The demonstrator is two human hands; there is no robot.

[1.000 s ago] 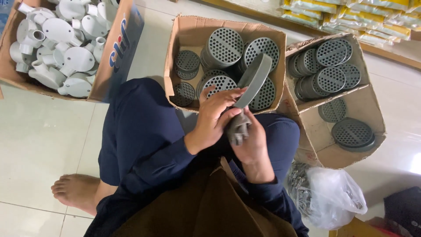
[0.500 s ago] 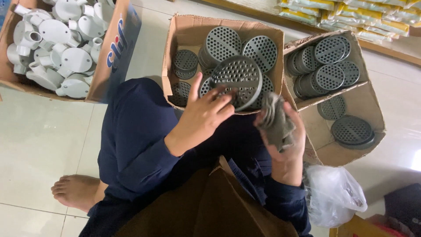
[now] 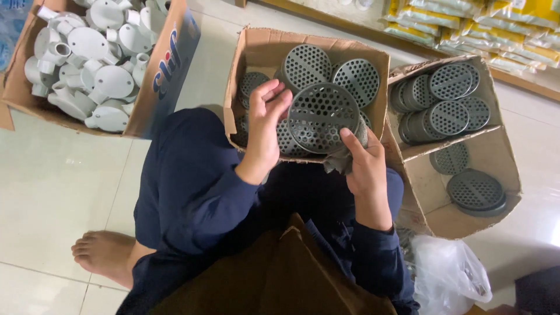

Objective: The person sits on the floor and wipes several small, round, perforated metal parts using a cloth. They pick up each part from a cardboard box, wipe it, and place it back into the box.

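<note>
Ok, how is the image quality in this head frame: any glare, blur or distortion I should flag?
Head view: mostly sharp, the holes in the grey perforated disc read clearly. The left hand and right hand show little blur. Soft glare sits on the tiled floor and the clear plastic bag. Wide-angle bending shows at the edges; lighting is even, with soft shadows inside the middle cardboard box.

Middle cardboard box (image 3: 251, 52): crowded with grey perforated discs (image 3: 306, 65); a bare pocket shows at its near left corner. Right box (image 3: 496, 146): upper compartment packed with stacked discs (image 3: 449, 81), lower compartment mostly open floor around two discs. Left box (image 3: 169, 70): heaped with white pipe fittings (image 3: 87, 44). Pale tile floor (image 3: 58, 175) open at left.
</note>
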